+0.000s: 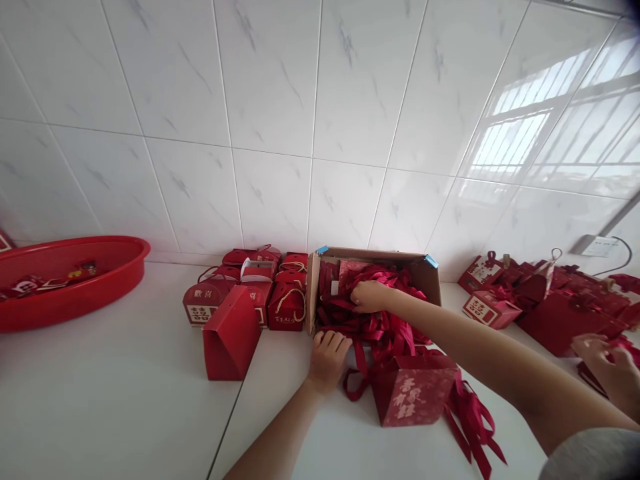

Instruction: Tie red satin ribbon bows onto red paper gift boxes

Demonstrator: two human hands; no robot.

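Over an open cardboard box (pixel 316 287) full of red ribbons (pixel 385 327), my right hand (pixel 370 297) reaches in with its fingers closed among the ribbons. My left hand (pixel 330 360) is at the box's front left corner, its fingers curled over the front edge; the fingertips are partly hidden. In front of the box stands a red gift box (pixel 415 393) with pale Chinese lettering. Ribbon hangs over the box's front, and a loose bunch of ribbon (pixel 475 423) lies right of the gift box.
Several finished-looking red gift boxes (pixel 213 300) stand left of the carton, with a plain red box (pixel 233 337) before them. A red oval basin (pixel 100 293) is at far left. Another person's hand (pixel 607 363) is at right, near more red boxes (pixel 493 310). A tiled wall (pixel 270 207) rises behind.
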